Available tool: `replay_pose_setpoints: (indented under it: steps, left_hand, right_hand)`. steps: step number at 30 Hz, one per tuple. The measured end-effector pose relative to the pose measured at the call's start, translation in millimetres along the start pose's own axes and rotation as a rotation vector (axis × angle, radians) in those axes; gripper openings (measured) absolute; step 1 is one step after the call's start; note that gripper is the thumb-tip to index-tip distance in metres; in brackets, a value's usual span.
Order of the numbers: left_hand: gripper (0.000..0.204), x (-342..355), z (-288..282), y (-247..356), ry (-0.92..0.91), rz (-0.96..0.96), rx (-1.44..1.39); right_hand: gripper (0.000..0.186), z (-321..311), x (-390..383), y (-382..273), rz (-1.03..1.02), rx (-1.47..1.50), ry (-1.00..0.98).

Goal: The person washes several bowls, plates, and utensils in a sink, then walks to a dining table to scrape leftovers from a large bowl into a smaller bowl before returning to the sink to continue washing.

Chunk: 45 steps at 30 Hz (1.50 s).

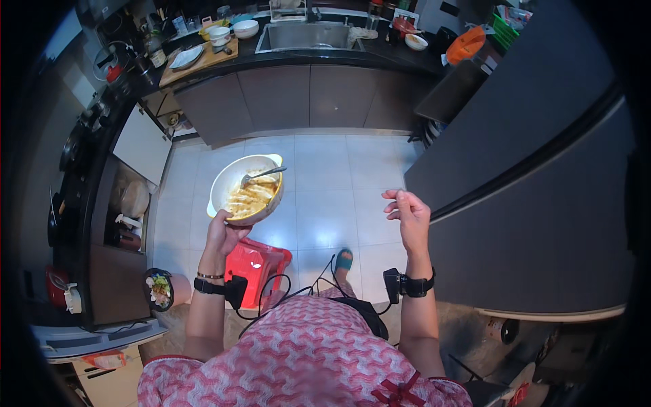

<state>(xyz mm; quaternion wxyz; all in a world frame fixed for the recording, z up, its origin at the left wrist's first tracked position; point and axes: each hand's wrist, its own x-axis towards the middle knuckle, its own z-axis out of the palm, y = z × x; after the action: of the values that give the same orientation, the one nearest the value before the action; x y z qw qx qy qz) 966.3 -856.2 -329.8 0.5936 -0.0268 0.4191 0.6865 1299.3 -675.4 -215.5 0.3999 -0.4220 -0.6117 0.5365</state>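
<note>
My left hand (228, 234) grips the near rim of a white two-handled bowl (215, 186) with a yellow edge, its thumb over the rim. The bowl is held out above the floor, tilted so its inside shows. Pale, yellowish pieces of food (252, 197) lie in it. A metal utensil, a fork or spoon (266, 174), rests in the food with its handle over the right rim. My right hand (407, 210) is raised on the right, apart from the bowl and near the dark tall cabinet front. Its fingers are loosely bent and spread, with nothing seen in them.
Below the bowl stands a red plastic stool (247, 271), with a filled waste bin (178, 290) left of it. A cupboard door (142, 142) hangs open at left. Ahead is a counter with a sink (305, 39), a cutting board (203, 62) and bowls. A large dark door (536, 203) stands right.
</note>
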Motion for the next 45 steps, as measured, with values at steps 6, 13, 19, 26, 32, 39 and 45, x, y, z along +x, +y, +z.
replay_pose_setpoints:
  steps: [6,13,19,26,32,39,45]
  left_hand:
    - [0.051,53.2,27.3,0.8,0.044,0.084,-0.049]
    - [0.052,121.8,63.0,21.3,0.253,0.206,-0.073]
    - [0.049,168.2,89.4,43.9,0.306,0.227,-0.118]
    - [0.049,257.8,97.4,94.9,0.321,0.276,-0.090]
    - [0.045,361.8,109.4,171.5,0.265,0.219,-0.002]
    - [0.045,458.1,141.8,256.6,0.210,0.217,0.161]
    - [0.045,549.5,173.7,300.8,0.186,0.159,0.161]
  right_hand:
    - [0.027,-1.5,118.9,31.7,0.010,0.028,-0.168]
    - [0.027,-12.2,273.6,42.5,-0.034,0.045,-0.296]
    - [0.027,19.5,365.2,74.5,0.027,0.068,-0.377]
    - [0.027,86.8,471.2,97.7,0.057,0.014,-0.513]
    - [0.027,136.8,583.6,103.9,0.073,0.005,-0.430]
    - [0.024,176.6,714.7,105.2,0.058,0.051,-0.339]
    - [0.024,161.6,835.8,125.8,0.113,0.010,-0.215]
